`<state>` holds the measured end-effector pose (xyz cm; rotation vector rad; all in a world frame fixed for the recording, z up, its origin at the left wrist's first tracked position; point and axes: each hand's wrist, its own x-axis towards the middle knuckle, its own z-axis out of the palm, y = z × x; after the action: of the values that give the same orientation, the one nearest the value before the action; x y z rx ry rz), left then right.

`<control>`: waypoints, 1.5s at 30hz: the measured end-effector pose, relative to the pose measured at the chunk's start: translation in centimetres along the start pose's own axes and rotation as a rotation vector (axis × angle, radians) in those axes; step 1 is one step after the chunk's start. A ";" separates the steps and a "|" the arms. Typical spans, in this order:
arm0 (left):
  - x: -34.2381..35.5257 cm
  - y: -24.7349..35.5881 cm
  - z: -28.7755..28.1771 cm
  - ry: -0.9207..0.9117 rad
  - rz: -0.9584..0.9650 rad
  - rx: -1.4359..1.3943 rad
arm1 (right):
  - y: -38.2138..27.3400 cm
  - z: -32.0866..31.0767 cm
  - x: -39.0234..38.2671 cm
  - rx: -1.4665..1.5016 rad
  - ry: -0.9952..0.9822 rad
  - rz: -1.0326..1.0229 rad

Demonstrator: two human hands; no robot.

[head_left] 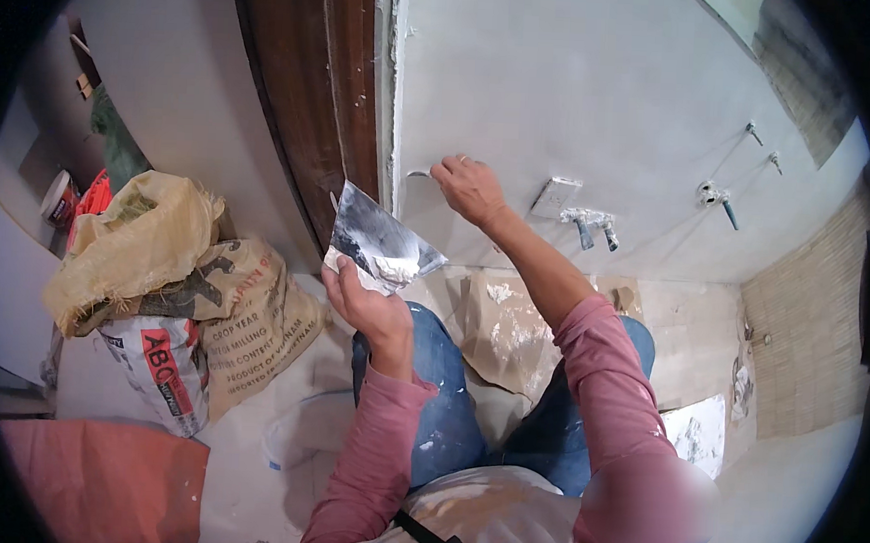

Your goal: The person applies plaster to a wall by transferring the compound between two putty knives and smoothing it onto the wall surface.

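Observation:
My left hand (373, 312) is closed around a flat metal plate (383, 228), angled upward in front of the dark wooden door frame (338, 83). White putty (393, 270) lies along the plate's lower part, by my fingers. Higher and to the right, my right hand (470, 192) is closed at the grey wall (559, 93), near its left edge. A small thin-bladed tool (418, 174) pokes out from its fingers toward the door frame; most of that tool is hidden in the hand. A rough white strip (396, 105) runs down between wall and frame.
Pipe stubs (592, 230) and a white wall box (557, 196) stick out right of my right arm. Bulky sacks (249, 312) are piled at the left, behind an orange-red sheet (105, 480). Putty-spotted cardboard (508, 328) covers floor between my knees.

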<state>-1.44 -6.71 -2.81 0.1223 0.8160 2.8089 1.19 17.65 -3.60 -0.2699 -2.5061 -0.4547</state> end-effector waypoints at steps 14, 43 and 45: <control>-0.4 0.0 0.3 -0.003 -0.005 0.019 | 5.3 -15.0 12.5 -0.093 0.308 0.113; -0.3 -0.5 0.1 0.015 0.011 -0.018 | -0.4 2.1 -3.0 0.098 -0.035 -0.017; -0.2 -0.4 0.0 0.027 0.013 -0.011 | -0.4 0.7 -0.9 0.118 0.045 0.022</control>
<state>-1.14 -6.48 -3.03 0.0889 0.8079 2.8328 1.43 17.48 -4.75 -0.2378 -2.4726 -0.2999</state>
